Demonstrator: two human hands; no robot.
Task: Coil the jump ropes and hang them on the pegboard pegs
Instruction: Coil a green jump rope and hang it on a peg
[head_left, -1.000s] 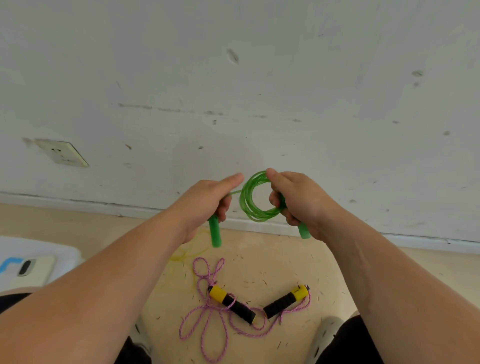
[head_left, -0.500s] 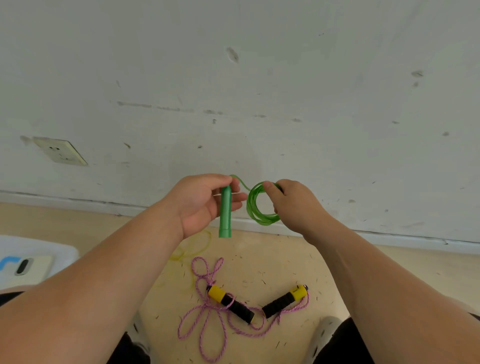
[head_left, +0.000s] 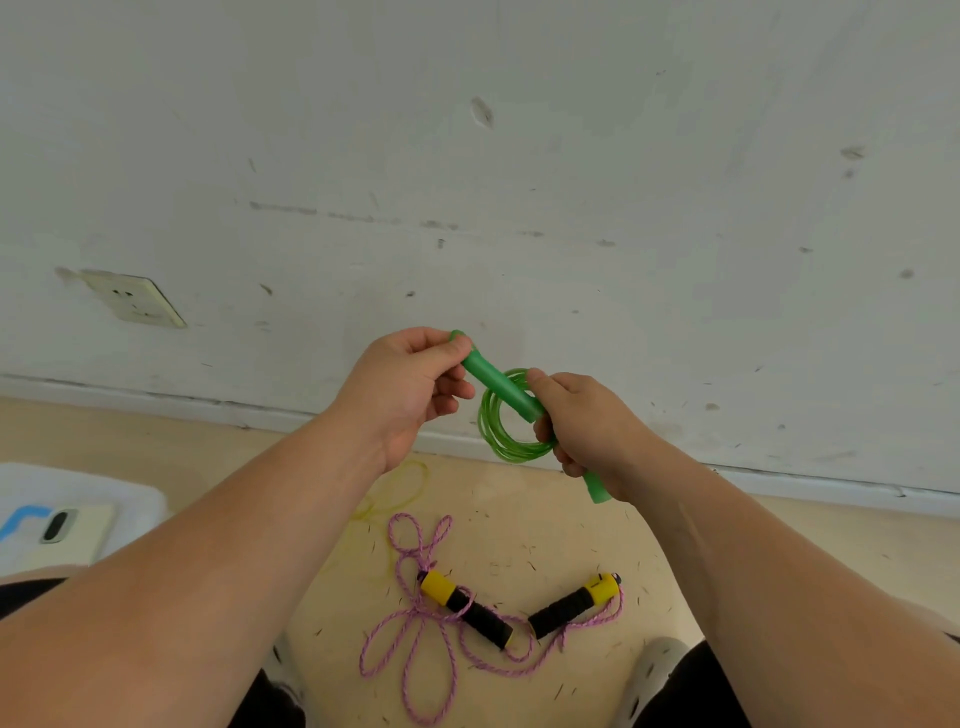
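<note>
**A:** Where is the green jump rope (head_left: 501, 449) sitting?

**B:** It is hanging in the air in front of the wall (head_left: 623, 156), above the floor (head_left: 571, 535), wound into a small coil of several loops. The right hand (head_left: 592, 426) is holding it.

**A:** How are that hand's fingers lying?

**B:** They are curling tight round the coil's right side. They are also gripping the lower green handle (head_left: 596, 491), whose end is sticking out beneath the hand.

**A:** And the left hand (head_left: 410, 395)?

**B:** Its fingers (head_left: 441, 356) are bending in and pinching the top end of the upper green handle (head_left: 493, 382). That handle is slanting down to the right across the top of the coil, and its lower end is touching the right thumb. Whether it is passing through the loops, I cannot tell.

**A:** What is lying below?

**B:** The pink jump rope (head_left: 415, 618) is sprawling loose on the floor between the person's knees. Its yellow-and-black handles (head_left: 465, 608) are lying apart in a shallow V. A yellow rope (head_left: 400, 493) is lying nearer the wall, partly hidden behind the left forearm. A wall socket (head_left: 132, 299) is sitting low on the wall at the left.
</note>
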